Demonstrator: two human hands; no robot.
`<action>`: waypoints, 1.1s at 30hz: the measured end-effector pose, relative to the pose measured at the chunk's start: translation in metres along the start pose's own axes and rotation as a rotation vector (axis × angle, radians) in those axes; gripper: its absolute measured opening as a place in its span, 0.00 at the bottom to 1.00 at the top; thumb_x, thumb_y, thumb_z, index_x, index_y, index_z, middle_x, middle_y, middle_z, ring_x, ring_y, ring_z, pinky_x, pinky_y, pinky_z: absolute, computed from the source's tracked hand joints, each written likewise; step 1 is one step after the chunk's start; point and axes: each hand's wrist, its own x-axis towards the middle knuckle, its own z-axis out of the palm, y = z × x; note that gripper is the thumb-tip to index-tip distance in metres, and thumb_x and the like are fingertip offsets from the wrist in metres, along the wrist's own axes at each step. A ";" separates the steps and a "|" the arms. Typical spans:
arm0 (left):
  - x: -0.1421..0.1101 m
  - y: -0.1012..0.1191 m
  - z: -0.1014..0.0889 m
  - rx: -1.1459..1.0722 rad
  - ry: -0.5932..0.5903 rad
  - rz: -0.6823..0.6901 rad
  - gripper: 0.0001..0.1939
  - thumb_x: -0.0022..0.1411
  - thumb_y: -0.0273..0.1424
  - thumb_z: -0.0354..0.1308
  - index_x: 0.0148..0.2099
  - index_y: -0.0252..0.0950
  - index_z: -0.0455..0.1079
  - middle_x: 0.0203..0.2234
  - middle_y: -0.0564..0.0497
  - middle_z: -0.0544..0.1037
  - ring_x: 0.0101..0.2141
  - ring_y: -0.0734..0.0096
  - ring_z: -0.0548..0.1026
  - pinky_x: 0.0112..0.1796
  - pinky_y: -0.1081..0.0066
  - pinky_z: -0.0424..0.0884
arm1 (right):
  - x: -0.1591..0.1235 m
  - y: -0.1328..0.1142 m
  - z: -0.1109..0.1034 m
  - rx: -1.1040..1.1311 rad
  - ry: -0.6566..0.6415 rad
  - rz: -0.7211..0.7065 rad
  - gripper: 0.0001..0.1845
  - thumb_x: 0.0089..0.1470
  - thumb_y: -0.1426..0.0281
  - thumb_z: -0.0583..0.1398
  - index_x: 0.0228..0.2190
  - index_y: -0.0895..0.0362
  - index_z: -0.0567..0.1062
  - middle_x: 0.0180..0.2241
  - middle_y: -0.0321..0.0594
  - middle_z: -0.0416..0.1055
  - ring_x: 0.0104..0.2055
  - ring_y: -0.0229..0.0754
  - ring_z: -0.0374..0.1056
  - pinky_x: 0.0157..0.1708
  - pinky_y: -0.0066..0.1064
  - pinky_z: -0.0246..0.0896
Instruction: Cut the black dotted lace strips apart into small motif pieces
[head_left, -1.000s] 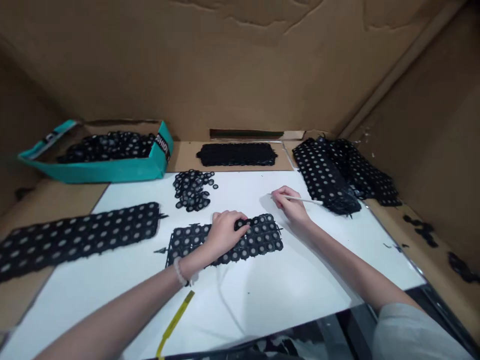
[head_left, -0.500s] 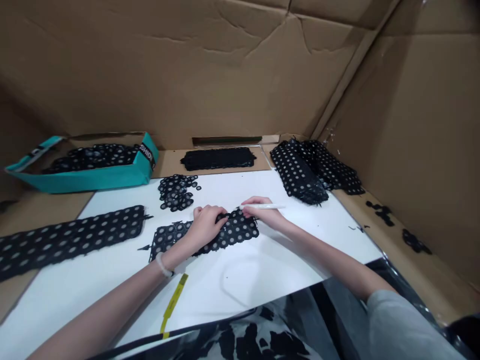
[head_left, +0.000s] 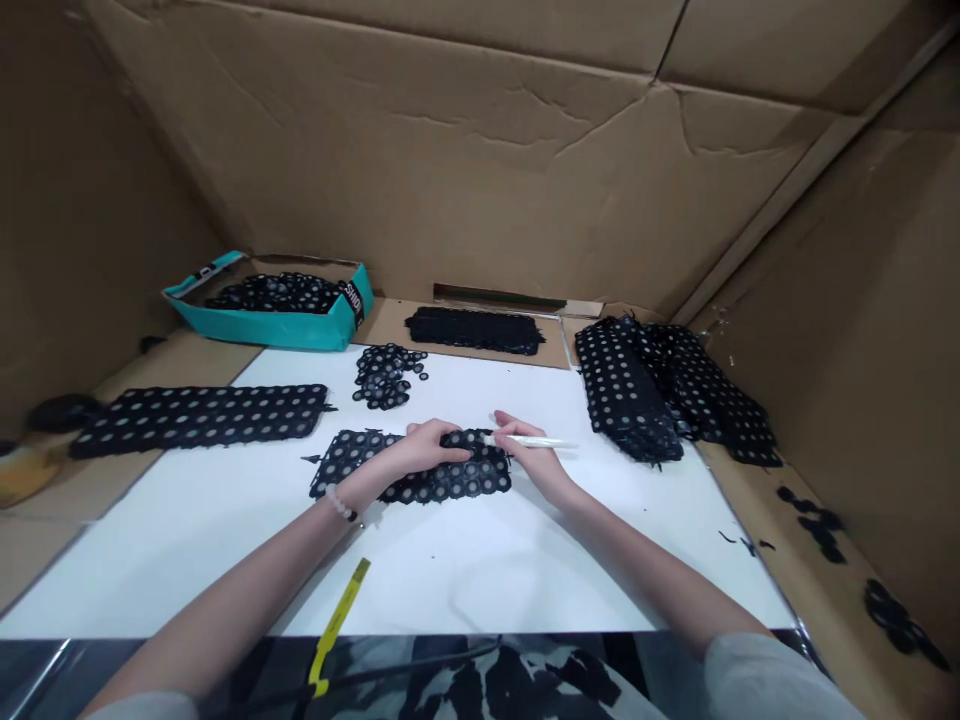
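So the dotted panel (head_left: 450, 484) is black, a rough rectangle with rows of pale grey round dots and a bumpy, scalloped edge, lying on the white surface (head_left: 420, 575) right in front of the person. The left hand (head_left: 435, 447) is partly curled over its far edge, thumb and fingers around some dark discs; can't tell if it's actually pinching them. It also hides the panel's middle. The right hand (head_left: 526, 452) is closed around a slim white pen-like tool (head_left: 541, 442), tip at the far right corner, too small to make out. Behind are loose ringed discs (head_left: 384, 378) and a teal cardboard box (head_left: 266, 328), its lettering partly cut off.
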 end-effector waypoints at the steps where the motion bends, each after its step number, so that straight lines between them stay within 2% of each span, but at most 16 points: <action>1: -0.001 -0.001 0.000 -0.027 -0.002 0.007 0.19 0.51 0.50 0.59 0.32 0.38 0.73 0.31 0.52 0.80 0.39 0.54 0.75 0.42 0.66 0.62 | 0.001 0.000 -0.001 0.016 0.003 0.006 0.12 0.45 0.58 0.66 0.27 0.54 0.77 0.60 0.47 0.65 0.63 0.53 0.60 0.62 0.44 0.49; 5: -0.003 -0.008 0.000 -0.126 -0.007 0.068 0.23 0.51 0.52 0.59 0.33 0.36 0.73 0.30 0.51 0.79 0.36 0.57 0.74 0.37 0.68 0.64 | 0.006 0.000 -0.003 0.054 -0.056 0.012 0.11 0.43 0.60 0.66 0.25 0.54 0.77 0.52 0.46 0.73 0.59 0.52 0.64 0.58 0.41 0.53; 7: -0.003 -0.010 -0.001 -0.157 -0.006 0.100 0.24 0.49 0.53 0.60 0.34 0.35 0.74 0.28 0.50 0.78 0.34 0.58 0.73 0.36 0.68 0.64 | 0.006 0.001 -0.001 0.055 -0.097 0.008 0.10 0.42 0.61 0.66 0.25 0.55 0.77 0.46 0.44 0.76 0.53 0.50 0.68 0.53 0.39 0.57; 9: -0.002 -0.012 -0.001 -0.187 -0.027 0.127 0.25 0.49 0.53 0.61 0.34 0.35 0.74 0.28 0.50 0.77 0.34 0.59 0.72 0.35 0.68 0.65 | 0.005 0.002 0.002 0.047 -0.083 0.004 0.09 0.42 0.63 0.66 0.24 0.55 0.77 0.41 0.41 0.77 0.45 0.46 0.70 0.46 0.35 0.60; 13: -0.001 -0.011 -0.001 -0.281 -0.123 0.145 0.24 0.50 0.51 0.62 0.36 0.34 0.73 0.30 0.51 0.77 0.34 0.62 0.72 0.35 0.68 0.65 | 0.002 0.002 0.004 0.078 -0.053 0.049 0.08 0.41 0.65 0.66 0.22 0.56 0.75 0.34 0.37 0.76 0.33 0.38 0.67 0.32 0.28 0.57; 16: -0.001 -0.011 -0.001 -0.335 -0.164 0.143 0.23 0.50 0.49 0.63 0.36 0.33 0.73 0.32 0.49 0.78 0.34 0.63 0.72 0.37 0.67 0.66 | 0.000 0.001 0.005 0.116 -0.038 0.058 0.07 0.40 0.67 0.65 0.21 0.57 0.74 0.33 0.36 0.76 0.31 0.36 0.65 0.30 0.26 0.55; 20: -0.001 -0.012 -0.003 -0.303 -0.182 0.132 0.22 0.51 0.50 0.62 0.34 0.34 0.72 0.31 0.50 0.78 0.34 0.63 0.73 0.36 0.67 0.66 | 0.000 0.006 0.007 0.038 -0.010 -0.017 0.08 0.41 0.65 0.65 0.22 0.56 0.74 0.34 0.37 0.77 0.33 0.39 0.67 0.33 0.29 0.58; 22: -0.001 -0.014 -0.005 -0.259 -0.162 0.168 0.22 0.53 0.50 0.60 0.36 0.34 0.73 0.34 0.50 0.78 0.36 0.62 0.73 0.37 0.67 0.67 | 0.000 0.006 0.007 -0.021 0.007 -0.062 0.09 0.41 0.64 0.65 0.23 0.56 0.74 0.36 0.39 0.77 0.37 0.41 0.69 0.36 0.31 0.60; 25: 0.001 -0.016 -0.006 -0.194 -0.031 0.259 0.22 0.55 0.49 0.58 0.40 0.34 0.74 0.38 0.49 0.78 0.40 0.61 0.73 0.42 0.67 0.66 | -0.001 -0.001 0.001 -0.039 0.027 -0.045 0.10 0.40 0.63 0.65 0.22 0.57 0.73 0.38 0.41 0.78 0.40 0.44 0.70 0.39 0.33 0.62; 27: 0.003 -0.018 -0.005 -0.163 0.046 0.286 0.21 0.55 0.47 0.58 0.39 0.33 0.74 0.37 0.48 0.79 0.40 0.61 0.73 0.43 0.66 0.66 | -0.002 -0.010 -0.004 -0.028 -0.003 -0.024 0.09 0.40 0.64 0.65 0.21 0.57 0.73 0.42 0.43 0.77 0.42 0.46 0.71 0.42 0.35 0.62; 30: 0.007 -0.021 -0.002 -0.117 0.060 0.302 0.20 0.55 0.47 0.58 0.37 0.33 0.74 0.35 0.48 0.79 0.38 0.61 0.73 0.43 0.66 0.66 | -0.001 -0.021 -0.006 -0.045 -0.013 -0.103 0.09 0.42 0.64 0.64 0.22 0.56 0.73 0.49 0.44 0.74 0.51 0.48 0.69 0.51 0.38 0.59; 33: 0.010 -0.024 0.001 -0.090 0.071 0.323 0.20 0.54 0.47 0.57 0.37 0.33 0.74 0.36 0.48 0.79 0.38 0.60 0.73 0.43 0.65 0.65 | 0.003 -0.020 0.003 -0.101 0.012 -0.177 0.09 0.45 0.63 0.63 0.24 0.56 0.73 0.49 0.44 0.75 0.53 0.47 0.69 0.55 0.40 0.55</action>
